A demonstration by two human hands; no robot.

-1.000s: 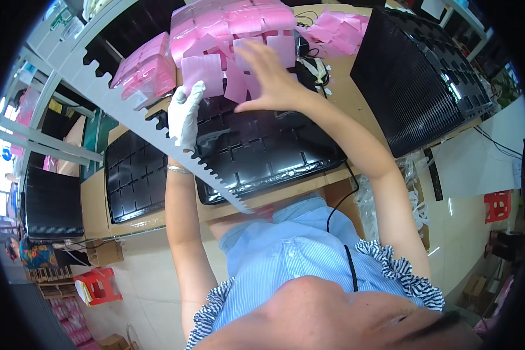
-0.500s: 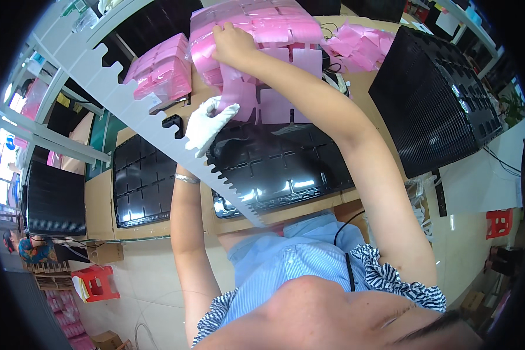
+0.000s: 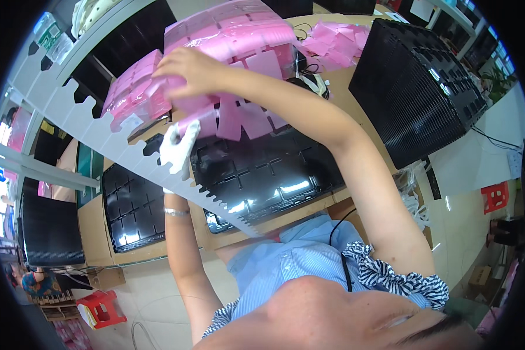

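My left hand (image 3: 178, 149), in a white glove, pinches the edge of a pink plastic sheet (image 3: 203, 123). Bare and bent across from the right, my right hand (image 3: 195, 70) closes its curled fingers around another pink sheet (image 3: 155, 87), partly smeared by motion. Behind both hands rises a wrapped stack of pink sheets (image 3: 233, 29), with loose sheets hanging down its front. Below them a glossy black plastic tray (image 3: 262, 175), moulded with compartments, lies on the table. The fingertips of my right hand are partly hidden by the pink sheets.
A second black tray (image 3: 134, 207) lies to the left. A tall stack of black trays (image 3: 408, 93) stands at the right, with loose pink pieces (image 3: 335, 44) near it. A grey notched bar (image 3: 122, 151) crosses the view diagonally. Another pink pack (image 3: 137, 87) sits back left.
Both hands have moved left, and my right hand has come down from the stack's top edge. The pink sheet at my left hand has shifted left with it. The whole view has swung slightly.
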